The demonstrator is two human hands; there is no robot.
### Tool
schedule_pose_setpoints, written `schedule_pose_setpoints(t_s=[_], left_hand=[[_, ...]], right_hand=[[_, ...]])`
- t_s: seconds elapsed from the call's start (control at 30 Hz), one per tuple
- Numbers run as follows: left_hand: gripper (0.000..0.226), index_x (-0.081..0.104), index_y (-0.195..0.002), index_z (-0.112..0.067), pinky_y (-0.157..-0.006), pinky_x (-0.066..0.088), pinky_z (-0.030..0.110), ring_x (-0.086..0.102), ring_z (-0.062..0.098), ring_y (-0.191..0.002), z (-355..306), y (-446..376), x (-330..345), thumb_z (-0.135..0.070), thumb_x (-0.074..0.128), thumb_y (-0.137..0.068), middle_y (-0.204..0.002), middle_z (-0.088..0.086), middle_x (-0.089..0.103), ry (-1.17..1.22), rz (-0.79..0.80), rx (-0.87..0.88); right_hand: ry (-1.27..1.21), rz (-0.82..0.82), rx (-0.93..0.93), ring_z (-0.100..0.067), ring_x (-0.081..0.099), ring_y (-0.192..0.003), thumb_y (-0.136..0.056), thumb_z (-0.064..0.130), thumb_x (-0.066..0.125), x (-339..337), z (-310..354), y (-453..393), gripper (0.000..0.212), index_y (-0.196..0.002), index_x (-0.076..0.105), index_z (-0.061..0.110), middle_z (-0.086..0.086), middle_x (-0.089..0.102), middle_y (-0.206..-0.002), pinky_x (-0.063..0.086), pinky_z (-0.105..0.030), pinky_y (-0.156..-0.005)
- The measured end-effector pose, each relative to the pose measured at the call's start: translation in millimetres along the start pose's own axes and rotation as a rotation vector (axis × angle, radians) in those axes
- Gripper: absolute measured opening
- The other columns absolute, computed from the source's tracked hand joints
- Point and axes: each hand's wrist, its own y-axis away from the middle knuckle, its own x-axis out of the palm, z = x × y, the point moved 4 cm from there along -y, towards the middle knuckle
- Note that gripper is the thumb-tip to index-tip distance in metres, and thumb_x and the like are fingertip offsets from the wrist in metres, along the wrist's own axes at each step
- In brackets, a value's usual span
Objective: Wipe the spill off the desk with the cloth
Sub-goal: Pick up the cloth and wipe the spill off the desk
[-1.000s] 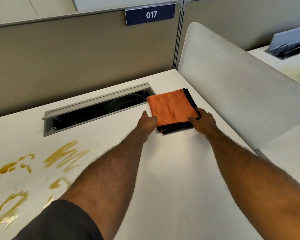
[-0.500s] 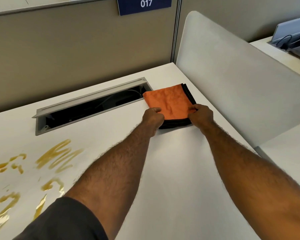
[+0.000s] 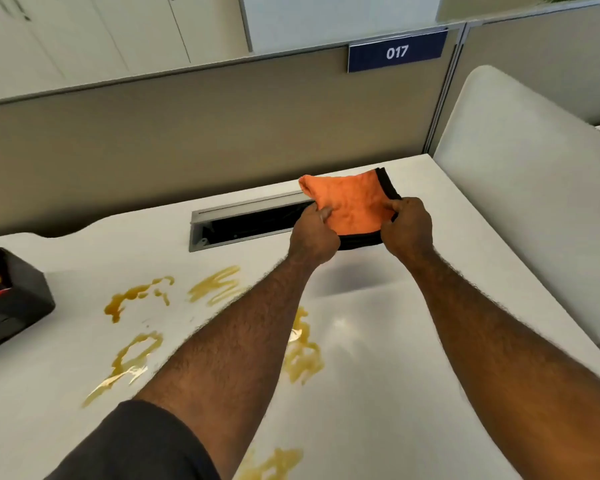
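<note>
A folded orange cloth [image 3: 352,204] with a black edge is lifted off the white desk [image 3: 395,393], casting a shadow below. My left hand [image 3: 312,235] pinches its near left corner and my right hand [image 3: 407,228] grips its near right corner. A brown spill [image 3: 137,296] lies in smears and streaks across the desk's left and middle, partly hidden under my left forearm, with more streaks [image 3: 302,355] beside the arm and near the bottom edge.
An open cable tray slot [image 3: 246,223] is set into the desk behind the cloth. A black box [image 3: 11,299] with red and yellow items stands at the left. A white curved divider [image 3: 527,174] borders the right side, a beige partition the back.
Both hands closed on the cloth's near corners and raised it off the desk toward the left. The view shifted left, bringing the black box and more spill into sight.
</note>
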Motion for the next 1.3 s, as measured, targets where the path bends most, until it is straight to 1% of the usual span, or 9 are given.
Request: schedule_pose_setpoints(t_s=[0.37,0.5,0.57,0.77,0.87,1.0,1.1,1.2,1.3], left_hand=[[0.070,0.060,-0.130,-0.021,-0.101,0.046,0.041,0.057,0.029,-0.118,132.2,71.4,-179.0,-0.020,0.039,-0.063,-0.137,0.003,0.056,-0.044,-0.310,-0.229],[0.068,0.058,-0.132,-0.021,-0.102,0.045,0.035,0.056,0.029,-0.120,182.1,106.3,-228.6,-0.020,0.040,-0.067,-0.137,0.006,0.056,-0.072,-0.377,-0.281],[0.064,0.057,-0.133,-0.021,-0.100,0.043,0.034,0.053,0.030,-0.122,209.0,124.4,-247.1,-0.018,0.042,-0.070,-0.140,0.006,0.053,-0.103,-0.383,-0.309],[0.056,0.058,-0.132,-0.024,-0.095,0.043,0.028,0.055,0.028,-0.119,283.6,167.2,-275.0,-0.008,0.051,-0.079,-0.141,0.005,0.052,-0.099,-0.419,-0.418],[0.054,0.056,-0.134,-0.021,-0.100,0.046,0.035,0.055,0.031,-0.120,310.2,183.2,-270.8,-0.007,0.055,-0.082,-0.141,0.007,0.052,-0.088,-0.371,-0.478],[0.050,0.061,-0.127,-0.019,-0.102,0.047,0.047,0.058,0.033,-0.118,332.6,197.7,-262.2,-0.020,0.056,-0.077,-0.134,0.009,0.059,-0.099,-0.334,-0.459],[0.045,0.057,-0.126,-0.017,-0.102,0.046,0.042,0.056,0.030,-0.119,338.0,201.7,-270.6,-0.027,0.062,-0.083,-0.133,0.007,0.059,-0.134,-0.417,-0.438],[0.055,0.043,-0.141,-0.016,-0.111,0.033,0.041,0.039,0.027,-0.137,356.6,206.4,-284.1,-0.041,0.053,-0.092,-0.150,0.005,0.042,-0.328,-0.478,-0.440],[0.065,0.016,-0.153,-0.019,-0.119,0.014,0.040,0.010,0.024,-0.150,389.2,206.0,-294.2,-0.049,0.033,-0.098,-0.163,0.002,0.010,-0.542,-0.360,-0.486]], right_hand=[[-0.136,0.188,-0.319,-0.030,0.057,-0.110,-0.090,0.004,0.051,123.6,170.4,81.6,0.040,-0.129,0.061,0.008,-0.012,0.054,-0.126,0.048,-0.037,-0.100],[-0.301,0.307,-0.265,-0.001,0.053,-0.082,-0.098,0.016,0.046,173.2,214.2,116.2,0.031,-0.125,0.060,0.009,0.015,0.054,-0.097,0.044,0.000,-0.071],[-0.321,0.376,-0.279,-0.003,0.052,-0.082,-0.100,0.018,0.044,199.2,229.8,138.1,0.031,-0.126,0.060,0.010,0.013,0.051,-0.096,0.034,0.007,-0.060],[-0.278,0.484,-0.389,-0.006,0.048,-0.088,-0.099,0.020,0.044,262.5,251.1,193.3,0.031,-0.126,0.059,0.016,0.014,0.049,-0.104,0.047,-0.021,-0.089],[-0.142,0.556,-0.502,-0.027,0.051,-0.107,-0.091,0.006,0.048,284.0,243.2,210.6,0.039,-0.127,0.058,0.017,-0.009,0.052,-0.124,0.046,-0.041,-0.094],[0.116,0.589,-0.427,-0.035,0.051,-0.112,-0.087,0.011,0.050,301.5,226.5,220.9,0.038,-0.124,0.058,0.015,-0.014,0.050,-0.128,0.045,-0.043,-0.093],[0.348,0.397,-0.468,-0.032,0.051,-0.114,-0.085,0.034,0.057,298.8,229.4,221.9,0.036,-0.117,0.064,0.018,-0.011,0.052,-0.130,0.041,-0.045,-0.094],[0.367,0.275,-0.573,-0.033,0.047,-0.127,-0.083,0.048,0.059,298.9,242.8,219.4,0.047,-0.119,0.062,0.018,-0.013,0.048,-0.142,0.036,-0.051,-0.103],[0.321,0.419,-0.687,-0.030,0.030,-0.142,-0.090,0.060,0.040,320.0,261.6,219.8,0.064,-0.140,0.043,0.019,-0.013,0.033,-0.155,0.023,-0.048,-0.116]])
